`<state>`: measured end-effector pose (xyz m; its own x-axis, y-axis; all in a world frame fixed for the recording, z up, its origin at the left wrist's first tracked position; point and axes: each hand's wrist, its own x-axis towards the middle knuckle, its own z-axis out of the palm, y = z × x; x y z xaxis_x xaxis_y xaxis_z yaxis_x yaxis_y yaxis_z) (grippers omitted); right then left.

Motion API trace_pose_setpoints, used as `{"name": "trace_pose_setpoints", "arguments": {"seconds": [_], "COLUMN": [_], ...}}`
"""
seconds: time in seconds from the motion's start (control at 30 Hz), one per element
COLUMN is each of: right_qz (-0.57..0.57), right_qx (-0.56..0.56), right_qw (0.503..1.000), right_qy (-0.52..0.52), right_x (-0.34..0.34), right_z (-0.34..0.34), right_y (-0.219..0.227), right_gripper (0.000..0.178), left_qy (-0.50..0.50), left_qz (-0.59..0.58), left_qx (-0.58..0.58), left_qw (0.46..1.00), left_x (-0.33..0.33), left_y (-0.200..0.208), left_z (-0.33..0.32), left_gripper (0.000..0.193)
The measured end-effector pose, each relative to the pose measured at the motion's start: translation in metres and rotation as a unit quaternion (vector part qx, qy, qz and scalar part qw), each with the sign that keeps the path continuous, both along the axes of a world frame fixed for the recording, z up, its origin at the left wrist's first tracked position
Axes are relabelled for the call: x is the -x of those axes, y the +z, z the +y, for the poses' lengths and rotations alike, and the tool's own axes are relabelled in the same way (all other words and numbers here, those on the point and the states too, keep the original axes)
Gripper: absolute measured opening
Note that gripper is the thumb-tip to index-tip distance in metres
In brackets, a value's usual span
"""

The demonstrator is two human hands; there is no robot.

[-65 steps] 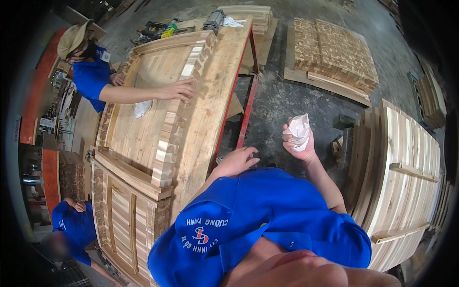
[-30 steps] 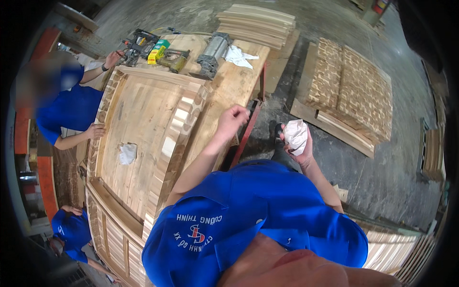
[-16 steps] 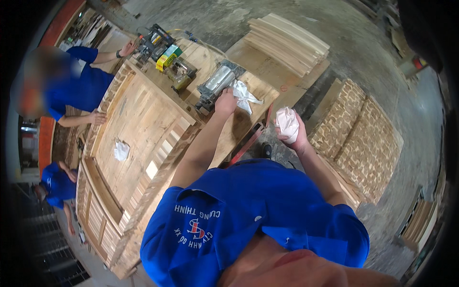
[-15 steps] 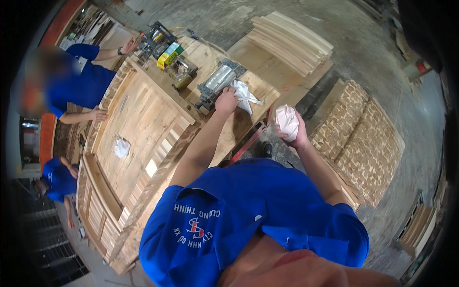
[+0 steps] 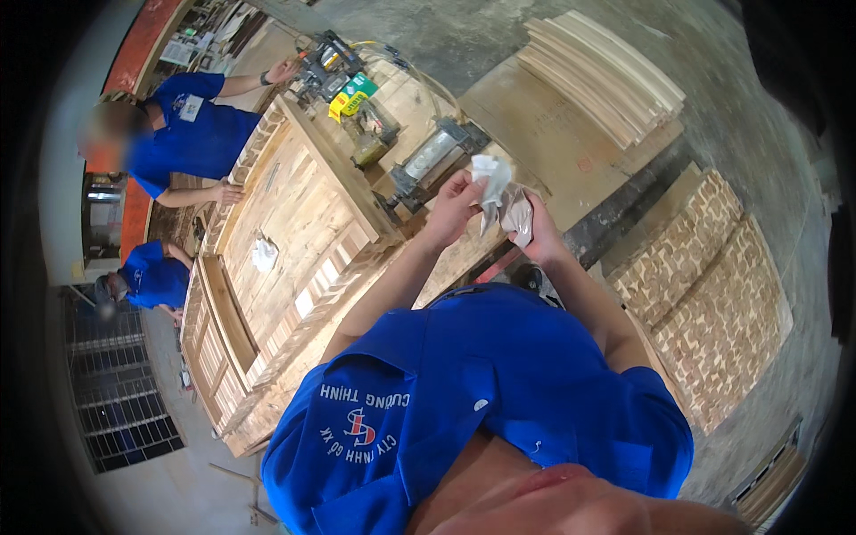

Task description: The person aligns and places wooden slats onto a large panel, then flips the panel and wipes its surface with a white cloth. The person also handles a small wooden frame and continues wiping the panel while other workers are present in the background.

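Left hand (image 5: 453, 214) gripped a thin, crumpled white sheet (image 5: 491, 180) between thumb and fingers; paper or cloth, couldn't tell. Right hand (image 5: 542, 230) was grasping a crumpled pinkish-white wad (image 5: 515, 214), fingers wrapped round its outer side. Both pieces were up in front of the blue-shirted torso, side by side and overlapping in view; contact unclear. Just beyond the left hand, a grey metal cylinder with dark end blocks (image 5: 433, 158) lay on the pale wooden workbench (image 5: 446, 269). Farther along: green-and-yellow box (image 5: 353, 95). Another crumpled white piece (image 5: 265, 254) lay on the large framed wooden panel (image 5: 290, 214), near a blue-shirted co-worker (image 5: 203, 129).
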<state>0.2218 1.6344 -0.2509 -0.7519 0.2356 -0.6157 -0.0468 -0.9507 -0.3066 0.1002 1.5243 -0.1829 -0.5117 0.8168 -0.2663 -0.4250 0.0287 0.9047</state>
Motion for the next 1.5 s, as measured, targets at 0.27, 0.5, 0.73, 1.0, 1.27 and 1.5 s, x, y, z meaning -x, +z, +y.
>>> {"name": "trace_pose_setpoints", "arguments": {"seconds": [0.27, 0.5, 0.73, 1.0, 1.27, 1.5], "right_qz": [0.136, 0.187, 0.219, 0.255, 0.229, 0.21], "right_qx": [0.119, 0.238, -0.178, 0.159, 0.155, 0.165], "right_qw": [0.964, 0.921, 0.935, 0.949, 0.96, 0.954], "right_qy": [0.194, 0.246, 0.214, 0.091, 0.048, 0.137], "right_x": [-0.007, 0.001, -0.018, -0.064, -0.054, -0.036], "right_z": [0.019, 0.034, 0.049, 0.076, 0.057, 0.034], "right_y": [-0.016, -0.008, 0.012, -0.026, -0.007, 0.016], "right_gripper": [0.042, 0.05, 0.052, 0.046, 0.048, 0.049], "left_qy": [-0.036, -0.019, 0.162, -0.073, -0.03, -0.119], "left_qz": [0.325, 0.567, 0.384, 0.663, 0.635, 0.639], "left_qx": [0.123, 0.014, -0.1, -0.031, 0.212, 0.236], "left_qw": [0.937, 0.823, 0.903, 0.744, 0.742, 0.722], "left_x": [0.004, 0.012, 0.019, 0.017, 0.009, 0.013], "left_y": [0.01, 0.05, 0.09, -0.008, -0.044, -0.066], "left_z": [0.002, 0.0, -0.002, 0.0, -0.037, -0.016], "left_gripper": [0.028, 0.022, 0.027, 0.034, 0.044, 0.047]}}
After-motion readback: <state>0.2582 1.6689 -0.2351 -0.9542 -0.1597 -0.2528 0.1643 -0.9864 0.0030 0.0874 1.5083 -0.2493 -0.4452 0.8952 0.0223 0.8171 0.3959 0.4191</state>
